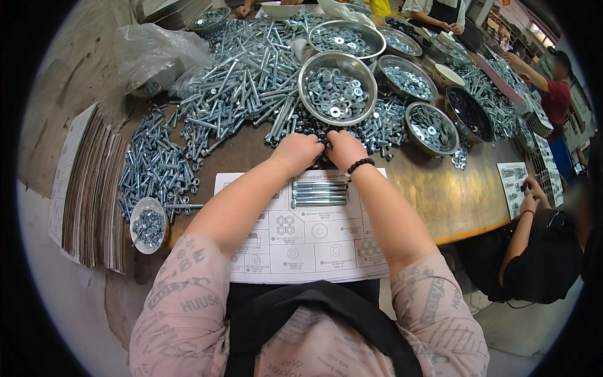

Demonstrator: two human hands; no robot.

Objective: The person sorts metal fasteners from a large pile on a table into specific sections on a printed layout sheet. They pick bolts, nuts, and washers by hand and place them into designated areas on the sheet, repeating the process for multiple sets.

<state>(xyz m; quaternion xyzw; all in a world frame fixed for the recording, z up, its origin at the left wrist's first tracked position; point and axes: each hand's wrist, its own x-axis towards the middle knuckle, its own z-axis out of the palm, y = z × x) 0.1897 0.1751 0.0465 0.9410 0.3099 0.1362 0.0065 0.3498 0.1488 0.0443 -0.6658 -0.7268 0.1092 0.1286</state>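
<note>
My left hand [298, 154] and my right hand [345, 151] are side by side at the near edge of a small heap of black nuts [323, 142]. Fingers on both hands are curled and closed, and their tips are partly hidden among the nuts. What they pinch does not show. Below them lies a white printed sheet [301, 261] with a grid of hardware drawings. Several long silver bolts [320, 194] rest in a row in its upper box. Just beyond my hands stands a steel bowl of flat washers [338, 89].
A large bolt heap [245, 75] spreads to the far left, with shorter bolts [154, 157] nearer. A white dish [149, 226] holds small hardware beside stacked cardboard sheets [94, 188]. More bowls [432, 129] stand right. Co-workers' hands [531, 195] are at the right edge.
</note>
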